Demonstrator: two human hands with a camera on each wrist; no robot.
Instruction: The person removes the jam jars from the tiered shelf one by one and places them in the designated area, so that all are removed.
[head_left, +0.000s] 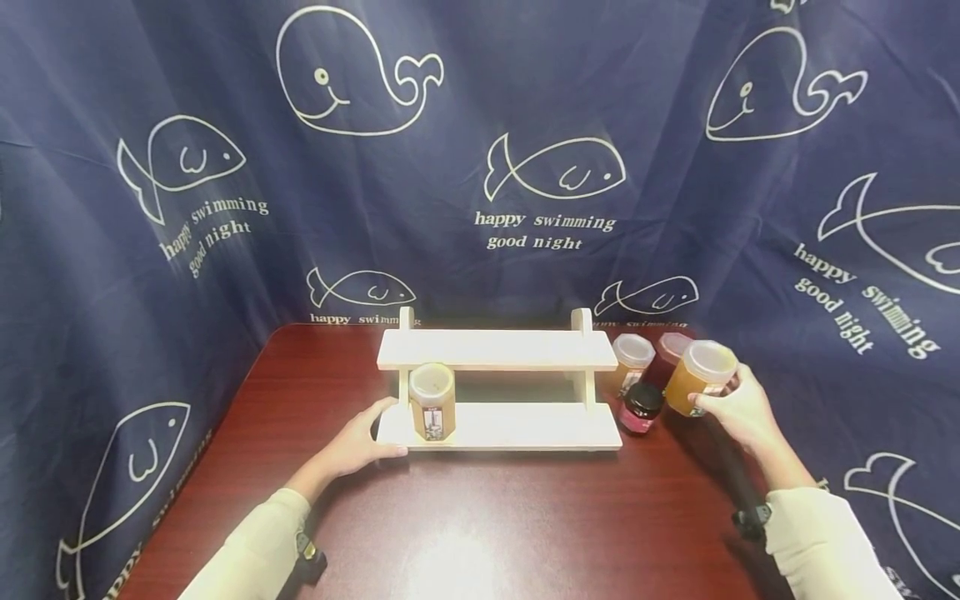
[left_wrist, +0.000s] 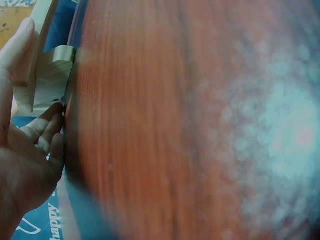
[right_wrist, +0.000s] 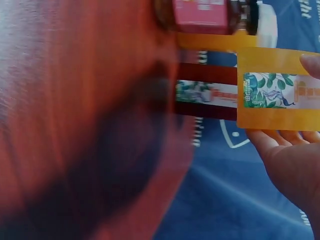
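A two-tier wooden rack [head_left: 498, 427] stands on the table, with a honey jar [head_left: 442, 421] at the left of its lower board. My left hand [head_left: 358, 440] grips the left end of that board; in the left wrist view the thumb [left_wrist: 22, 37] lies along its edge and the fingers reach behind. My right hand [head_left: 746, 412] holds a second honey jar [head_left: 688, 382] by its side, fingers and thumb around it. The right wrist view shows this yellow jar [right_wrist: 267, 117] raised off the table, its leafy label facing the camera.
Right of the rack stand a dark red jar [head_left: 663, 362], another honey jar [head_left: 632, 354] and a small black-lidded jar [head_left: 640, 410] close together. A blue curtain [head_left: 450, 283] with fish drawings hangs behind the reddish-brown table [head_left: 570, 517].
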